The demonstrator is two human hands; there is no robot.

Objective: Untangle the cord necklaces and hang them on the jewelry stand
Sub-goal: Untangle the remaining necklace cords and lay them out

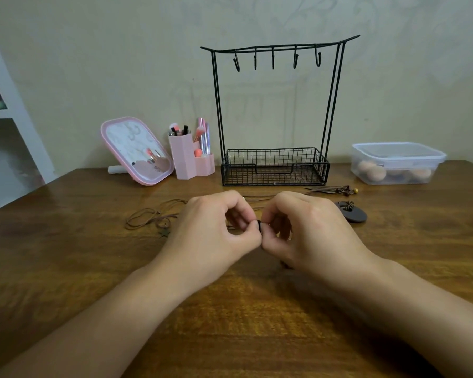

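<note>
My left hand (pixel 216 227) and my right hand (pixel 309 230) meet just above the table's middle, fingertips pinching a small dark piece of cord (pixel 259 224) between them. Brown cord loops (pixel 148 215) with a small star pendant (pixel 164 233) lie on the wood left of my left hand. A round dark wooden pendant (pixel 354 212) sits right of my right hand, and a beaded pendant cluster (pixel 339 190) lies behind it. The black wire jewelry stand (pixel 275 105) stands at the back; its hooks (pixel 273 60) are bare. My hands hide most of the tangle.
A pink tilted mirror (pixel 137 151) and a pink brush holder (pixel 189 159) stand left of the stand. A clear lidded box (pixel 396 163) with round sponges sits at the back right. A white shelf unit (pixel 8 110) is at the far left.
</note>
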